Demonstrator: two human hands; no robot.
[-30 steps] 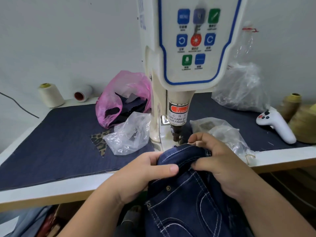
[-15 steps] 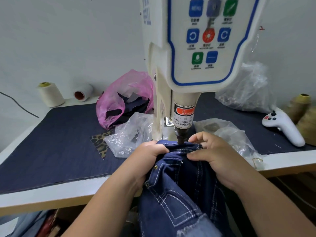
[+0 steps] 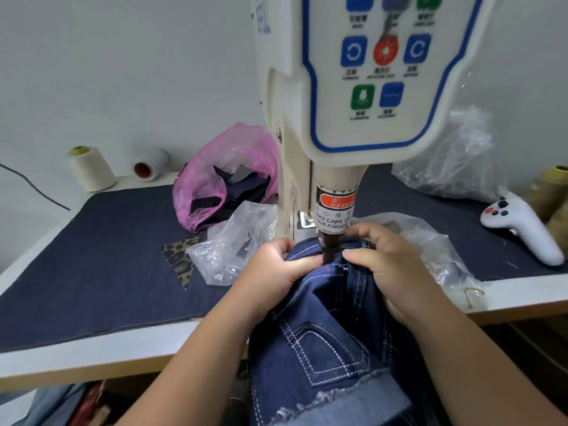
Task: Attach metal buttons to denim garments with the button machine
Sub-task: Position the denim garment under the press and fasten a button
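Plastic bags [image 3: 233, 247] flanking punch [image 3: 328, 249]

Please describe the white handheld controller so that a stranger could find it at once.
Start at the tall button machine and look to its right along the dark denim mat. Near the table's right edge lies the white controller, beside clear bags; only it has small red and black buttons.

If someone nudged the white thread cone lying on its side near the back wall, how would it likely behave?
The thread cone on its side would probably roll, since it rests on its curved wall, likely in an arc given its taper. It looks light, with a hollow core showing at its open end. The upright cone beside it might stop it.
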